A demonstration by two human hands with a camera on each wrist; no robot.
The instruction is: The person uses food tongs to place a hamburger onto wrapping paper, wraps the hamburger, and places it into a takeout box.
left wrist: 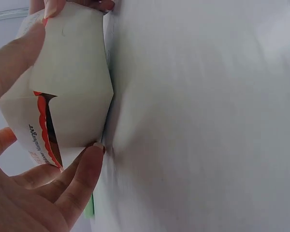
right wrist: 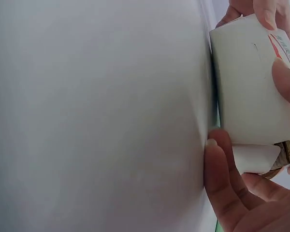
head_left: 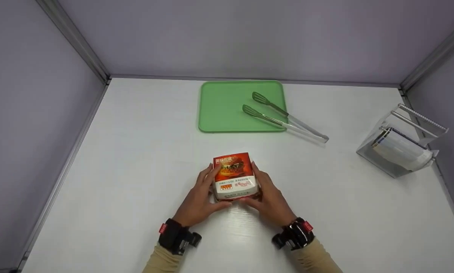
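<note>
A burger box [head_left: 233, 175], red and white with a printed hamburger on its lid, sits on the table near the front middle. My left hand [head_left: 198, 203] holds its left side, thumb at the near edge. On the right side my right hand [head_left: 273, 201] grips the same box, its thumb also at the near edge. The left wrist view shows the box's plain white side [left wrist: 75, 63] and a dark gap at one corner. A similar corner gap shows in the right wrist view, beside the white wall [right wrist: 253, 87]. The box's contents are hidden.
Behind the box lies a green tray [head_left: 223, 121]. Tongs [head_left: 293, 123] with slotted heads rest across its right edge, spread apart, handles on the table. At the right stands a clear holder [head_left: 382, 161] with a packet of plastic-looking bags [head_left: 405, 149]. Grey walls border the table.
</note>
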